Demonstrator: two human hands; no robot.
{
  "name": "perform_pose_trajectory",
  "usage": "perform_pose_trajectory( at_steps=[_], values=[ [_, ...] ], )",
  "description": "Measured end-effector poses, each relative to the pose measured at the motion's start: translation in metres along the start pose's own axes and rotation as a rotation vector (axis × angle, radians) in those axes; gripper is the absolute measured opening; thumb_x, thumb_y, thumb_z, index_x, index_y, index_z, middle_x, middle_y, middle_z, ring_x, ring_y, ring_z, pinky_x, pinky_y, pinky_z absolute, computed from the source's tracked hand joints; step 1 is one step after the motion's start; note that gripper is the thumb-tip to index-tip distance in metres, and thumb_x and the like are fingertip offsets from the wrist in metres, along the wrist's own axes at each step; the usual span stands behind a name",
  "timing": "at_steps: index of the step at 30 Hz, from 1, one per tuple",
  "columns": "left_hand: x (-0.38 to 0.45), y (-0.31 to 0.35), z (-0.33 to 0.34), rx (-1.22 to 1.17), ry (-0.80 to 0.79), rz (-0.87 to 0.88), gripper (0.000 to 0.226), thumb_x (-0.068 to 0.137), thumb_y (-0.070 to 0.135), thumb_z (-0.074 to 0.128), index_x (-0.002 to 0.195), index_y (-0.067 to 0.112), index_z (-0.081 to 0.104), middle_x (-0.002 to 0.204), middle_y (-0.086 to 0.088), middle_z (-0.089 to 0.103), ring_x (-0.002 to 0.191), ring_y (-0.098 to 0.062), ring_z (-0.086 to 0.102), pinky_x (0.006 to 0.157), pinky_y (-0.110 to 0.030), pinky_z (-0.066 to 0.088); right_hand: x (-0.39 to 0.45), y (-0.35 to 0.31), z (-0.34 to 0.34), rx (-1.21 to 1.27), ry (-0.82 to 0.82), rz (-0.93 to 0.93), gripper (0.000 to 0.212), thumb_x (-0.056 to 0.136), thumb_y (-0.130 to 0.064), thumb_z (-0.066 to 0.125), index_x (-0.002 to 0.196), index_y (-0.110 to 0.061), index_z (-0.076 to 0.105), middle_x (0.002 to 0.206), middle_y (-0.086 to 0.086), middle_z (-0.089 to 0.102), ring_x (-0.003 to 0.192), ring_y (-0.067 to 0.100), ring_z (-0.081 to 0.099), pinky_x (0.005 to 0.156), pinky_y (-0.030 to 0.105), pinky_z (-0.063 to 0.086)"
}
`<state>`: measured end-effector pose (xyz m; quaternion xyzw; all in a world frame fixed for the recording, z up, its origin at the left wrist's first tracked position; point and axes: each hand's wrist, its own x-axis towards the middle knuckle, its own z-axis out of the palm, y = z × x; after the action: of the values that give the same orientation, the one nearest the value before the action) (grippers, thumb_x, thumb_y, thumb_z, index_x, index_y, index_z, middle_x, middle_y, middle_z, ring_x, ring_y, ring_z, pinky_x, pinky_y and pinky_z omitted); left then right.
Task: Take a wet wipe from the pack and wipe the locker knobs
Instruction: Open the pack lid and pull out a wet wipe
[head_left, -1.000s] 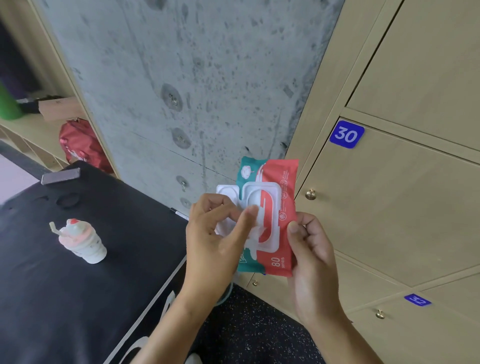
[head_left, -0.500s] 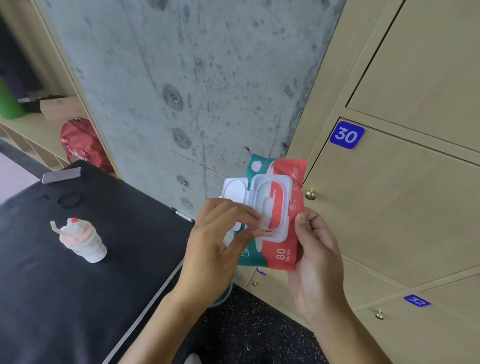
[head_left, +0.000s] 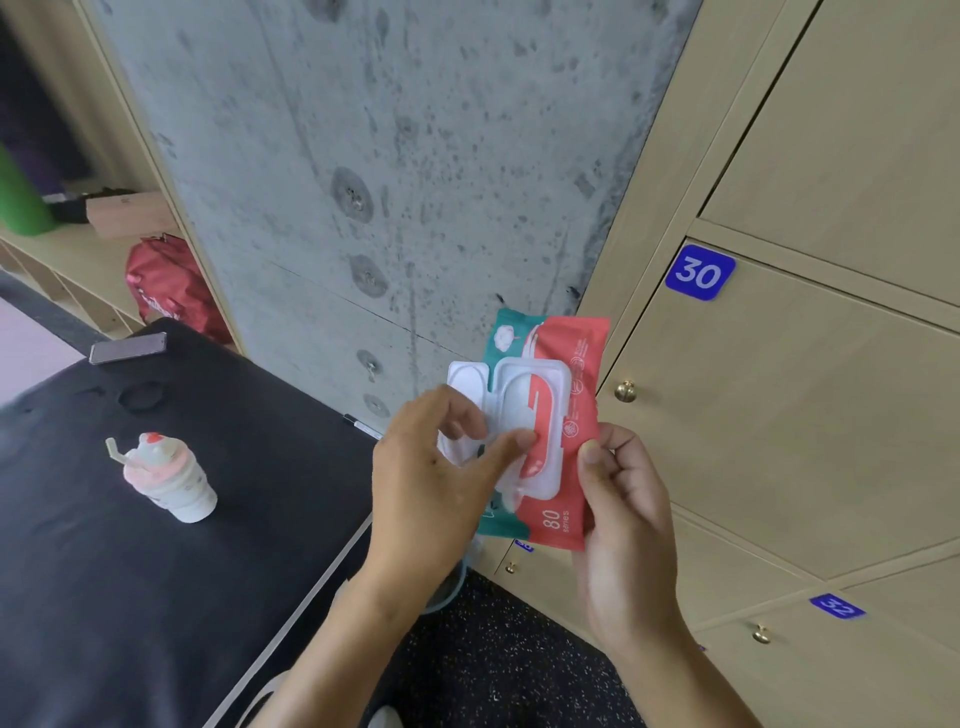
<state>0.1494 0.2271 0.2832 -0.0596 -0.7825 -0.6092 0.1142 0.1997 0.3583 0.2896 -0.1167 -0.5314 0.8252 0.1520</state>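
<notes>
In the head view, the right hand (head_left: 626, 525) still pinches the wipe pack (head_left: 558, 431) upright beside locker 30's knob (head_left: 625, 390), lid flipped open as before, while the left hand (head_left: 431, 488) now presses its thumb and fingertips into the opening.

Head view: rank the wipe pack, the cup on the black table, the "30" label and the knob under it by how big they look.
1. wipe pack, though nearest the camera
2. cup
3. "30" label
4. knob
</notes>
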Motion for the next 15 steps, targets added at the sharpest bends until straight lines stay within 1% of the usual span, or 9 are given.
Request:
perform_pose_trajectory(
  at_steps=[1,2,4,6,8,11,12,13,15],
  values=[
    [0.0011,-0.0012,0.0,0.013,-0.018,-0.004,0.035,0.072,0.051,0.084,0.08,0.029,0.058,0.087,0.011,0.064,0.079,-0.009,0.059,0.068,-0.031,0.051,0.0003,-0.0004,-0.0005,0.006,-0.007,0.003,0.018,0.089,-0.021,0.055,0.098,-0.006,0.058,0.087,0.015,0.071,0.075,0.022,0.068,0.069,0.038,0.058],
    [0.0021,-0.0035,-0.0007,0.022,-0.046,-0.022,0.041,0.071,0.057,0.082,0.088,0.031,0.055,0.097,0.013,0.062,0.09,-0.008,0.061,0.074,-0.033,0.054,0.0007,-0.0009,-0.001,0.017,-0.012,0.014,0.019,0.089,-0.021,0.055,0.099,-0.005,0.058,0.089,0.016,0.072,0.076,0.023,0.068,0.069,0.038,0.058],
    [0.0025,-0.0078,-0.0028,0.035,-0.125,-0.075,0.058,0.069,0.073,0.072,0.109,0.036,0.052,0.119,0.02,0.051,0.113,-0.008,0.057,0.089,-0.036,0.057,0.0016,-0.003,-0.0011,0.047,-0.02,0.049,0.024,0.089,-0.022,0.055,0.104,-0.002,0.058,0.094,0.019,0.072,0.08,0.026,0.069,0.071,0.039,0.059],
    [0.0008,-0.0106,-0.0042,-0.059,-0.222,-0.151,0.07,0.071,0.077,0.069,0.127,0.04,0.048,0.129,0.024,0.042,0.125,-0.008,0.054,0.095,-0.041,0.058,0.0031,-0.0042,-0.0016,0.08,-0.031,0.092,0.03,0.089,-0.021,0.055,0.109,0.001,0.057,0.099,0.021,0.072,0.084,0.028,0.07,0.075,0.041,0.059],
    [-0.0014,-0.009,-0.0041,-0.196,-0.294,-0.21,0.073,0.072,0.072,0.071,0.135,0.045,0.047,0.133,0.021,0.041,0.128,-0.011,0.057,0.095,-0.046,0.059,0.0041,-0.0051,-0.0012,0.104,-0.048,0.129,0.031,0.091,-0.02,0.054,0.113,0.002,0.056,0.105,0.022,0.072,0.089,0.029,0.071,0.08,0.046,0.058],
    [-0.003,-0.0055,-0.0045,-0.244,-0.307,-0.264,0.08,0.069,0.068,0.08,0.137,0.051,0.043,0.139,0.014,0.038,0.127,-0.023,0.06,0.097,-0.044,0.059,0.0066,-0.0038,-0.0021,0.126,-0.047,0.14,0.03,0.095,-0.018,0.052,0.116,0.004,0.055,0.111,0.025,0.07,0.092,0.031,0.07,0.083,0.048,0.058],
    [-0.0024,-0.0043,-0.0054,-0.289,-0.307,-0.297,0.081,0.067,0.064,0.084,0.136,0.05,0.044,0.142,0.01,0.042,0.124,-0.026,0.063,0.095,-0.045,0.06,0.0072,-0.0038,-0.0021,0.134,-0.043,0.146,0.029,0.095,-0.017,0.051,0.116,0.004,0.055,0.11,0.025,0.071,0.092,0.03,0.071,0.08,0.046,0.059],
    [-0.0015,-0.0031,-0.0064,-0.372,-0.305,-0.335,0.081,0.065,0.056,0.089,0.134,0.047,0.047,0.142,0.004,0.049,0.119,-0.029,0.068,0.09,-0.049,0.062,0.008,-0.004,-0.0025,0.136,-0.043,0.152,0.028,0.096,-0.017,0.051,0.115,0.003,0.055,0.11,0.025,0.071,0.091,0.03,0.071,0.077,0.043,0.061],
    [0.0007,-0.0017,-0.0094,-0.525,-0.284,-0.391,0.078,0.062,0.038,0.093,0.127,0.035,0.052,0.13,-0.008,0.067,0.102,-0.033,0.077,0.083,-0.058,0.062,0.0091,-0.0048,-0.0024,0.095,-0.045,0.139,0.026,0.094,-0.017,0.054,0.113,0.001,0.055,0.107,0.024,0.072,0.087,0.029,0.072,0.072,0.041,0.062]
  ],
)
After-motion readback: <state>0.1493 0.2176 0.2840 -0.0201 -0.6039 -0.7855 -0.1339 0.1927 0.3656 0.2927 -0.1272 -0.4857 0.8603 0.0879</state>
